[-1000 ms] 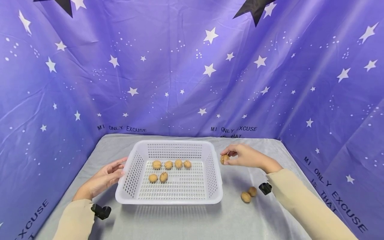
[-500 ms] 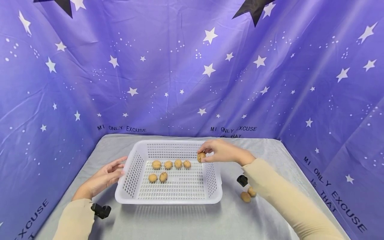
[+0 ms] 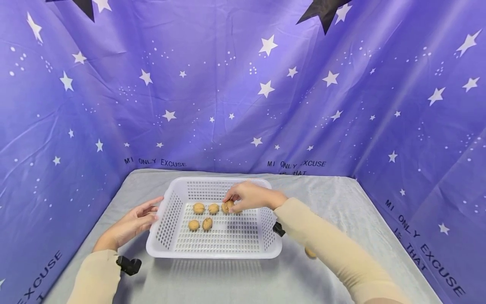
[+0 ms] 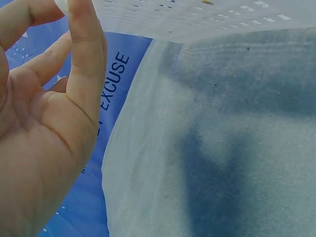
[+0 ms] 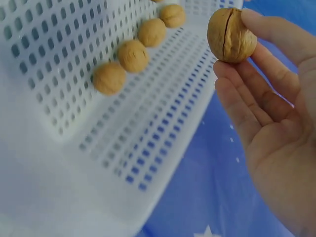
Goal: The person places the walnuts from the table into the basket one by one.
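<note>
My right hand (image 3: 250, 196) pinches a walnut (image 5: 230, 35) between thumb and fingertips, above the white plastic basket (image 3: 212, 255). In the right wrist view the held walnut shows a dark seam and hangs clear of the other nuts. Several walnuts (image 3: 198, 208) lie on the basket floor, in a back row and a front pair (image 3: 207, 223). The hand and held nut partly cover the back row's right end. My left hand (image 3: 127, 226) touches the basket's left rim with nearly straight fingers; its fingertips are cut off in the left wrist view.
A loose walnut (image 3: 310, 253) lies on the grey cloth-covered table (image 3: 197, 283), right of the basket, partly behind the right sleeve (image 3: 334, 249). Purple star-printed curtains (image 3: 212, 93) stand behind and at both sides. Black wrist cameras (image 3: 129, 266) sit at each sleeve.
My right hand has carried the walnut leftward, from outside the basket's right side to over the back row. Its sleeve now hides one loose walnut. The left hand and basket stay in place.
</note>
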Action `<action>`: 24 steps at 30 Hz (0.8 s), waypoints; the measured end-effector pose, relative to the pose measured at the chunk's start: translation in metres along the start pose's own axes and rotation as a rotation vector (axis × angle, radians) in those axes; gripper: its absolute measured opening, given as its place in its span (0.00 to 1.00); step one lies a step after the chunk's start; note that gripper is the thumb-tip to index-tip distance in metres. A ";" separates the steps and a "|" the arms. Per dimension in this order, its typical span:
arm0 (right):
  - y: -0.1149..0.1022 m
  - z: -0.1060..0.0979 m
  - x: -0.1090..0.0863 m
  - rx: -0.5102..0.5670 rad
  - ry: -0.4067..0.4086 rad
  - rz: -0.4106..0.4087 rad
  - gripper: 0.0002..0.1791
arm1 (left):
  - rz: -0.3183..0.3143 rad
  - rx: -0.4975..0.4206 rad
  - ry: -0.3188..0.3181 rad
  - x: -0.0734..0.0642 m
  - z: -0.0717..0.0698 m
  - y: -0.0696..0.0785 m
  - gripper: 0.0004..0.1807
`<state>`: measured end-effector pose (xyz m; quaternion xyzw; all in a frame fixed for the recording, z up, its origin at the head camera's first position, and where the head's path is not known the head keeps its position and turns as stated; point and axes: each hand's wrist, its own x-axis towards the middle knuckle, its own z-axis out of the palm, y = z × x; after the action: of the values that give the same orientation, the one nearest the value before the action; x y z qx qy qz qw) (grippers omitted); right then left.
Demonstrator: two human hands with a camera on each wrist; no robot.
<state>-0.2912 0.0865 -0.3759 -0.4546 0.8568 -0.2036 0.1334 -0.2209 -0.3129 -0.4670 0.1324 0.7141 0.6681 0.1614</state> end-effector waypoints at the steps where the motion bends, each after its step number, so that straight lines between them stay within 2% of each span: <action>1: 0.000 0.003 0.004 -0.011 -0.008 0.001 0.20 | 0.002 -0.001 -0.002 0.000 0.000 0.000 0.38; 7: 0.002 0.026 0.024 -0.002 -0.085 0.065 0.20 | 0.014 -0.016 -0.005 0.000 0.000 -0.001 0.38; 13: 0.010 0.047 0.036 0.028 -0.152 0.137 0.21 | 0.005 -0.011 -0.012 0.000 -0.001 -0.001 0.38; 18: 0.016 0.061 0.039 0.025 -0.161 0.167 0.20 | 0.007 -0.020 -0.020 0.001 -0.001 -0.001 0.38; 24: 0.018 0.067 0.039 0.070 -0.147 0.187 0.20 | 0.013 -0.034 -0.027 0.000 -0.002 -0.001 0.38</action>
<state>-0.2977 0.0475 -0.4451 -0.3816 0.8757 -0.1863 0.2299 -0.2220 -0.3146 -0.4681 0.1434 0.6996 0.6793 0.1689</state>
